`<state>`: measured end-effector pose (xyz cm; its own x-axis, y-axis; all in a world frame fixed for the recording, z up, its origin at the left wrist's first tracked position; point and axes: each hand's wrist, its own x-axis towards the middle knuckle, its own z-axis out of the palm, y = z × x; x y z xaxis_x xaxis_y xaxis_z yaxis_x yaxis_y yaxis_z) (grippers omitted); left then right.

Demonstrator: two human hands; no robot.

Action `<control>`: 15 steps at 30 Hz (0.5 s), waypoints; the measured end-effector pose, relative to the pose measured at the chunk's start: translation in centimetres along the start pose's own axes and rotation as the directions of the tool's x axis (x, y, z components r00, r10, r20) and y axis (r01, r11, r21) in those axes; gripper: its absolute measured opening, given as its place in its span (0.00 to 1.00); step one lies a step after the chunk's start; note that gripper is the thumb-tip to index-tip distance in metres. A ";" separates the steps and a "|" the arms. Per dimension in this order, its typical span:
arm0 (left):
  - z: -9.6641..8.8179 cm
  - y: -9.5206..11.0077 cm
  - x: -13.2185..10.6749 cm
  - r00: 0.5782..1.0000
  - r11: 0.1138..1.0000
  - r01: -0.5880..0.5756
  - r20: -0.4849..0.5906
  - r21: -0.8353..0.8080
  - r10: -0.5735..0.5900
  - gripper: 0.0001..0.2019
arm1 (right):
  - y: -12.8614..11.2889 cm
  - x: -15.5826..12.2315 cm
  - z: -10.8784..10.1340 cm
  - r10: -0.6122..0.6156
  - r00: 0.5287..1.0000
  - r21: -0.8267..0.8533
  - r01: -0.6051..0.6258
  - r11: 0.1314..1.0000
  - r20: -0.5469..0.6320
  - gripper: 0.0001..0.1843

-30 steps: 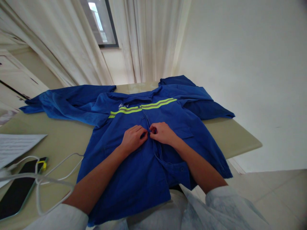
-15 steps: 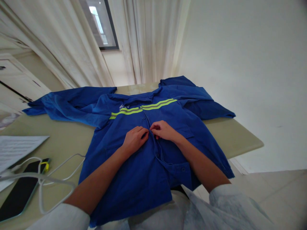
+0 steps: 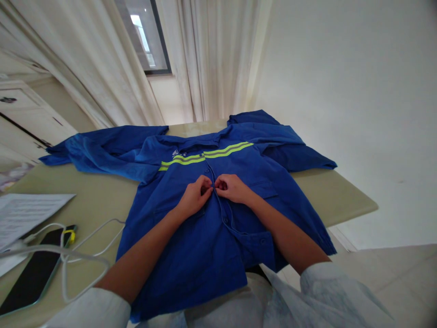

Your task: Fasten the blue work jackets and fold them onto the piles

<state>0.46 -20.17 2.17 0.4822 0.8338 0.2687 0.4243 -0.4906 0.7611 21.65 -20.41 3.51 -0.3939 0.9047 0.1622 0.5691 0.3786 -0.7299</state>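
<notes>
A blue work jacket (image 3: 191,241) with a yellow-green and grey stripe across its chest lies spread on the table. At the middle of its front placket, my left hand (image 3: 195,195) pinches the fabric edge between thumb and fingers. Opposite it, my right hand (image 3: 232,187) grips the other side of the placket, the fingertips of both almost touching. A button shows above my hands, near the stripe. Lower down, the front hangs apart, with a button (image 3: 262,241) on the hem flap. Whatever lies right between my fingertips is too small to make out.
On the left of the table (image 3: 95,200) lie printed paper (image 3: 30,212) and a dark phone (image 3: 34,273) with a white cable (image 3: 85,257) looping toward the jacket. Curtains (image 3: 218,59) and a window stand behind; a white wall (image 3: 358,114) is on the right.
My left fingers have shifted into a tighter pinch, with the index finger raised. My right fingers have closed in beside them at the placket. The view has moved slightly.
</notes>
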 end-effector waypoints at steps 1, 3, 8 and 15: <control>0.0 0.0 0.0 1.000 0.999 0.014 -0.007 -0.037 -0.014 0.05 | -0.1 0.0 0.0 -0.014 1.000 -0.016 0.014 1.000 -0.009 0.05; 0.1 0.1 0.0 0.999 0.996 0.039 -0.014 -0.084 -0.041 0.07 | -0.2 -0.1 0.0 -0.041 0.999 -0.055 0.040 0.998 -0.018 0.05; 0.4 -0.1 0.1 0.994 0.976 0.100 -0.019 -0.192 -0.106 0.11 | -0.4 -0.2 -0.2 -0.077 0.997 -0.137 0.077 0.988 0.008 0.04; 0.4 -0.8 0.4 0.991 0.940 0.129 0.012 -0.315 -0.132 0.11 | -0.8 -0.4 0.0 -0.068 0.998 -0.217 0.066 0.974 -0.005 0.05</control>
<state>0.65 -19.59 1.42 0.4315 0.8881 0.1583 0.2196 -0.2736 0.9364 21.33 -21.05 4.06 -0.4285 0.8777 0.2146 0.6854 0.4705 -0.5558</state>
